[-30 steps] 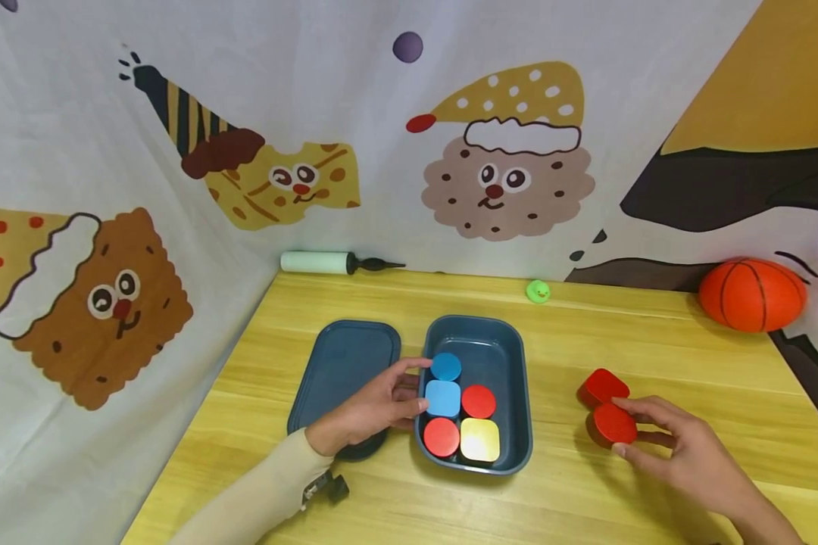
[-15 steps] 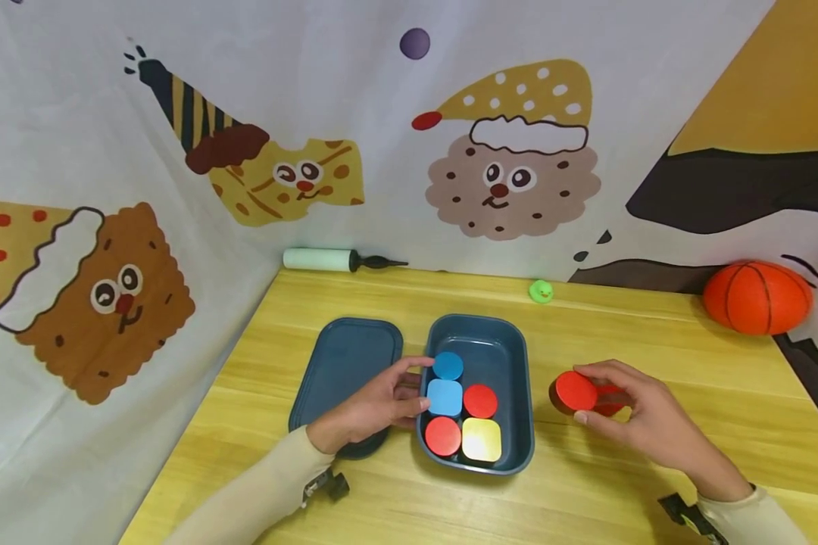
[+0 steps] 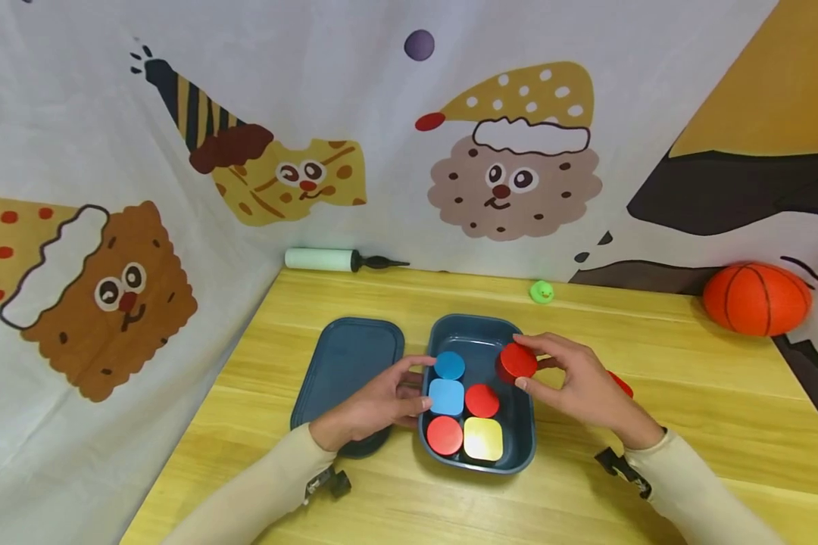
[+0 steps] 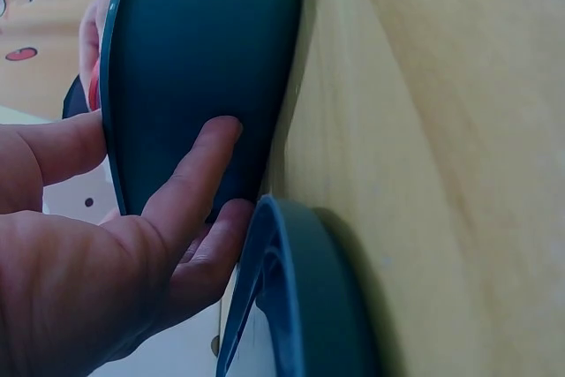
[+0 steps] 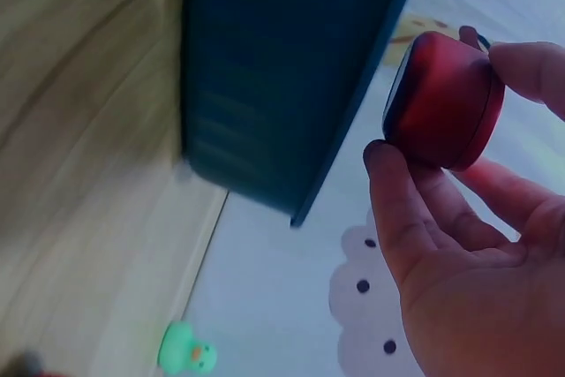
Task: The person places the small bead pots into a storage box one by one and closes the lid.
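My right hand (image 3: 572, 378) pinches a small red cylinder (image 3: 516, 363) over the right side of a dark blue box (image 3: 477, 327). A seam near one end of this cylinder shows in the right wrist view. My left hand (image 3: 375, 401) holds the box's left wall, thumb and index at the rim, other fingers (image 4: 212, 143) against the outside. Inside the box are a blue round piece (image 3: 449, 366), a light blue rounded square (image 3: 446, 397), two red round pieces (image 3: 482, 400) and a yellow rounded square (image 3: 483, 439). A red piece (image 3: 620, 384) is mostly hidden behind my right hand.
A dark blue lid (image 3: 348, 356) lies left of the box, partly under my left hand. At the table's back are a pale green pump (image 3: 320, 260), a green toy duck (image 3: 541, 291) and an orange ball (image 3: 757, 299). A printed cloth (image 3: 382, 91) hangs behind.
My right hand has carried the red cylinder leftward, from beside the other red piece on the right to over the box. My left hand stays at the box's left wall.
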The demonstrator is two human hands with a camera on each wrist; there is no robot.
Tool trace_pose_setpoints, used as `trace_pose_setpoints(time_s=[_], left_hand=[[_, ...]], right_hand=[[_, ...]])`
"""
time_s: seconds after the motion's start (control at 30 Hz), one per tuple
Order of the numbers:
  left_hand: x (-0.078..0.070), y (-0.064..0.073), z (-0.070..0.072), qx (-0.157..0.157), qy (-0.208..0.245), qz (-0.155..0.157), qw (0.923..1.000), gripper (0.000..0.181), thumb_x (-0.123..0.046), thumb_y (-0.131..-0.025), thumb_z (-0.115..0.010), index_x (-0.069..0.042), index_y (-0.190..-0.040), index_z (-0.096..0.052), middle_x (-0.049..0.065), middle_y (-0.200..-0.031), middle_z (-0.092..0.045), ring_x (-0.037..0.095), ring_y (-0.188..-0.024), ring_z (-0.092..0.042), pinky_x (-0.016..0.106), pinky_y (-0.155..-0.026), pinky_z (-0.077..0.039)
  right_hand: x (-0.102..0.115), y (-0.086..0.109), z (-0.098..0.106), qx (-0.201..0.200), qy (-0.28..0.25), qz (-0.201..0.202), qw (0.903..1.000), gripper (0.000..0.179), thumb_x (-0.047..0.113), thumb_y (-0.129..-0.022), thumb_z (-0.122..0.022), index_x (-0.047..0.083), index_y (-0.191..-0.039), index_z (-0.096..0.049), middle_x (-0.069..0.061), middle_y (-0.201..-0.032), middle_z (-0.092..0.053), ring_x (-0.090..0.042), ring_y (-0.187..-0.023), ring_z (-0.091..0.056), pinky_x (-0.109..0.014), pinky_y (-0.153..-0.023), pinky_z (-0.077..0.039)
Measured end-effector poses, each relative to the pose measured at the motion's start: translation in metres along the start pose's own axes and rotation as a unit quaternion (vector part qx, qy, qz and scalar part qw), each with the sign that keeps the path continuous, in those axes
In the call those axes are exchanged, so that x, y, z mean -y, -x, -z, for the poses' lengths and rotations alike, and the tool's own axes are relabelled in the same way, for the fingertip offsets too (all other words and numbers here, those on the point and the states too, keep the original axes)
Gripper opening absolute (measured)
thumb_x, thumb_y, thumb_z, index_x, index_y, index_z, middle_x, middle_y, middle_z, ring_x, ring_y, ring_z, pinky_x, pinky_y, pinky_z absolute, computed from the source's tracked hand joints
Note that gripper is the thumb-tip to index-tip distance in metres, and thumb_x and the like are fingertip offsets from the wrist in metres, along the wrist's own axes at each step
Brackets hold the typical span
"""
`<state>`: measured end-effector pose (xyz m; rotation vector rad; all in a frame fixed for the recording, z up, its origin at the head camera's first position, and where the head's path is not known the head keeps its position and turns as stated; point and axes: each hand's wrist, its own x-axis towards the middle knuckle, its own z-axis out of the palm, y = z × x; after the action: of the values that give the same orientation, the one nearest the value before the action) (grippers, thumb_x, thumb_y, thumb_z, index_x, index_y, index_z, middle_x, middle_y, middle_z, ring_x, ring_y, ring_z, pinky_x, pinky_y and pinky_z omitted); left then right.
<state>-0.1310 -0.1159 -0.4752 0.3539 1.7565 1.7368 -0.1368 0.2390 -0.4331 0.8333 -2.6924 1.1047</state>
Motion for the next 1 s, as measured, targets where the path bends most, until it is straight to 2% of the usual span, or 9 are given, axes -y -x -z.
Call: trace_pose_setpoints(time_s=[0.23,0.37,0.57,0.77,1.0], left_hand=[[-0.001,0.0,-0.001,0.008,0.004,0.0,1.0,0.068,-0.012,-0.105,-0.067,-0.019,-0.164,-0.034,0.026,-0.149,-0.046,0.022,-0.116,-0.065,0.045,-0.094,-0.063],[0.0,-0.001,-0.001,0.009,0.005,-0.003,0.9999,0.068,-0.011,-0.105,-0.068,-0.018,-0.164,-0.034,0.025,-0.149,-0.047,0.022,-0.116,-0.065,0.046,-0.093,-0.063],[-0.001,0.001,-0.001,0.004,0.004,0.003,1.0,0.068,-0.01,-0.104,-0.068,-0.02,-0.163,-0.035,0.025,-0.148,-0.047,0.022,-0.116,-0.065,0.046,-0.093,-0.063],[-0.001,0.001,-0.001,0.006,0.006,0.001,1.0,0.067,-0.012,-0.105,-0.067,-0.019,-0.164,-0.034,0.027,-0.15,-0.045,0.023,-0.118,-0.064,0.046,-0.094,-0.062],[-0.002,0.001,-0.002,0.006,0.003,0.0,1.0,0.067,-0.011,-0.105,-0.066,-0.018,-0.164,-0.034,0.028,-0.151,-0.044,0.022,-0.117,-0.064,0.046,-0.094,-0.062]], right_hand=[[0.003,-0.018,-0.018,0.025,0.03,0.006,0.9992,0.063,0.017,-0.084,-0.089,0.008,-0.142,-0.065,0.002,-0.123,-0.068,-0.013,-0.102,-0.066,-0.038,-0.086,-0.064],[0.003,-0.025,-0.03,0.052,0.05,-0.007,0.9974,0.063,0.019,-0.084,-0.088,0.009,-0.142,-0.064,-0.001,-0.125,-0.068,-0.016,-0.105,-0.064,-0.041,-0.085,-0.064],[0.002,-0.031,-0.043,0.078,0.088,-0.019,0.9929,0.061,0.026,-0.087,-0.085,0.009,-0.142,-0.065,-0.005,-0.132,-0.067,-0.022,-0.113,-0.064,-0.044,-0.091,-0.063],[-0.002,-0.035,-0.049,0.08,0.121,0.012,0.9894,0.046,0.027,-0.092,-0.08,0.008,-0.132,-0.071,-0.004,-0.124,-0.069,-0.02,-0.107,-0.066,-0.043,-0.091,-0.061],[-0.003,-0.033,-0.051,0.077,0.131,0.018,0.9882,0.046,0.026,-0.09,-0.081,0.008,-0.131,-0.071,-0.002,-0.12,-0.068,-0.017,-0.102,-0.065,-0.04,-0.088,-0.061]])
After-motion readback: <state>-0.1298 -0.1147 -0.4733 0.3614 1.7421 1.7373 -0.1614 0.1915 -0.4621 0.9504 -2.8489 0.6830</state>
